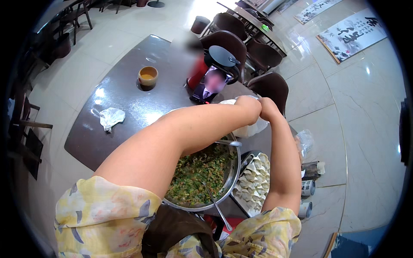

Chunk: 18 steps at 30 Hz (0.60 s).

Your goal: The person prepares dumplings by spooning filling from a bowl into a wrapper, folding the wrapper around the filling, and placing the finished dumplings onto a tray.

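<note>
Both arms reach across the table to a clear plastic bag (255,128) with whitish contents. My left hand (247,106) and my right hand (267,108) meet at the bag's upper part; the fingers are mostly hidden, so their hold cannot be made out. Under the left forearm lies a large steel bowl (238,174) of chopped green filling (196,180), with a metal spoon (217,208) leaning over its near rim and another utensil (230,142) at its far rim. Rows of uncooked dumplings (253,182) fill a tray between the bowl and the right forearm.
A phone (209,85) stands propped by a red object and a dark round lid (222,55). A cup (148,76) of orange liquid and a crumpled tissue (111,118) lie on the dark table (129,93). Chairs (269,88) stand beyond; cans (306,209) sit at the right.
</note>
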Available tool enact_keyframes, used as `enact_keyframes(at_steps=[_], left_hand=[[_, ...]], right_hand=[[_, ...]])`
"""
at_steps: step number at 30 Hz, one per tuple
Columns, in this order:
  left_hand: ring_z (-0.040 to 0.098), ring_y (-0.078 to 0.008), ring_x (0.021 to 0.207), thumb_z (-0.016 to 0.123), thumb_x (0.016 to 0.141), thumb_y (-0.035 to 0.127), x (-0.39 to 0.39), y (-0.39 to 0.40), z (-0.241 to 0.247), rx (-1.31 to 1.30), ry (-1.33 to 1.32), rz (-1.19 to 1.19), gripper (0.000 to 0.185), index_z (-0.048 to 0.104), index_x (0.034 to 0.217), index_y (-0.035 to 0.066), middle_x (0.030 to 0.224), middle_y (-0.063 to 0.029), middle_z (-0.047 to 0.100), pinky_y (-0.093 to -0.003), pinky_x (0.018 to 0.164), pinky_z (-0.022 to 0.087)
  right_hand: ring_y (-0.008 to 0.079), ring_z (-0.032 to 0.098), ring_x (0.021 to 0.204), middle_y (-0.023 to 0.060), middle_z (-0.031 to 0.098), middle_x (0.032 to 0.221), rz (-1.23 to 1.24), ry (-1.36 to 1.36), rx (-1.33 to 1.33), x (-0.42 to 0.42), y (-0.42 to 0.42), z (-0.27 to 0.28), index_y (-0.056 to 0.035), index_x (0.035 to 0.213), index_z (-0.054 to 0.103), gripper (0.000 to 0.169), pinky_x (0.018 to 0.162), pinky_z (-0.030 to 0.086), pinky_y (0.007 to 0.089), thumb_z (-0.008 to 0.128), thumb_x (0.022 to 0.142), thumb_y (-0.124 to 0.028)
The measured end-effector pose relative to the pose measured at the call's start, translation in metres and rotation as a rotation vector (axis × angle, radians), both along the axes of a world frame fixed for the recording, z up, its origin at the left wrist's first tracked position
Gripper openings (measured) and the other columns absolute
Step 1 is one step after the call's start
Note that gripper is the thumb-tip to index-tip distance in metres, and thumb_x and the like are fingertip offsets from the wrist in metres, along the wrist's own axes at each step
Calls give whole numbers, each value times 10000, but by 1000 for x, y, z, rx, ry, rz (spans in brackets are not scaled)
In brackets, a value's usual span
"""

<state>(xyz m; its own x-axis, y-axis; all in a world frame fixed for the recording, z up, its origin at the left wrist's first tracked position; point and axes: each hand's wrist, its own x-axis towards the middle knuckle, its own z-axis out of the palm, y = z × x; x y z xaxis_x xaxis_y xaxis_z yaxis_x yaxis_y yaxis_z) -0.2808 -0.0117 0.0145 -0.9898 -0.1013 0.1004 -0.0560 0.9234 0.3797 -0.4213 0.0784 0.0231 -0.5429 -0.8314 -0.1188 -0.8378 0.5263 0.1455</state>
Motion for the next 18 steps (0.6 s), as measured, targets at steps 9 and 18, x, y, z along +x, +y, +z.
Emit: enact_keyframes(at_steps=[9, 18], left_hand=[[659, -236, 941, 630, 759, 193, -7, 8, -7, 63, -83, 69, 225, 700, 952, 102, 997, -94, 687, -360, 810, 502], [663, -304, 854, 628, 708, 144, 15, -2, -2, 91, 0, 27, 204, 699, 868, 40, 887, -158, 681, -409, 745, 520]], right_hand=[[374, 628, 854, 229, 652, 883, -100, -65, -70, 3, 6, -9, -27, 841, 687, 140, 765, 485, 413, 618, 733, -81], [380, 631, 846, 216, 654, 861, -311, 165, -448, -5, 37, 5, -36, 819, 668, 130, 767, 499, 444, 552, 780, -79]])
